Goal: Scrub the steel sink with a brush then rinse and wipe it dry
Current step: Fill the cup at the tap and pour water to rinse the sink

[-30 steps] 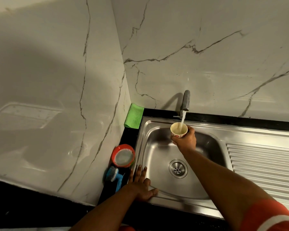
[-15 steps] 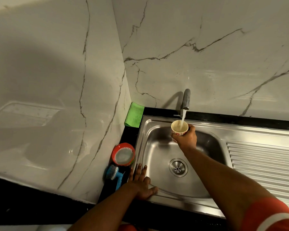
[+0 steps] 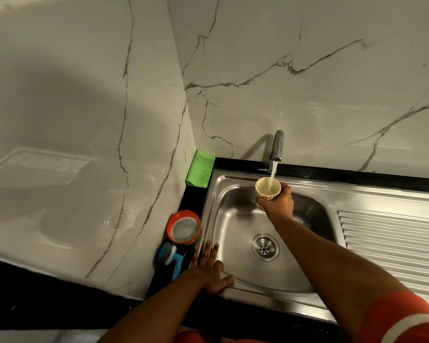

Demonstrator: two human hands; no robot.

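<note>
Steel sink point(image 3: 235, 219) set into marble-walled corner point(image 3: 183, 95)

A steel sink point(image 3: 235, 243) with a central drain point(image 3: 265, 247) and a ribbed drainboard point(image 3: 391, 238) is seen from above, set in a black counter point(image 3: 196, 201) below marble-veined walls. A patterned cup point(image 3: 266, 191) is gripped by the right hand point(image 3: 279, 201) beneath the running tap point(image 3: 277, 146). The left hand point(image 3: 209, 271) is laid flat on the sink's near-left rim. A green cloth point(image 3: 200, 168), a red-rimmed round container point(image 3: 183, 227) and a blue brush point(image 3: 171, 258) are ranged along the left counter strip.
</note>
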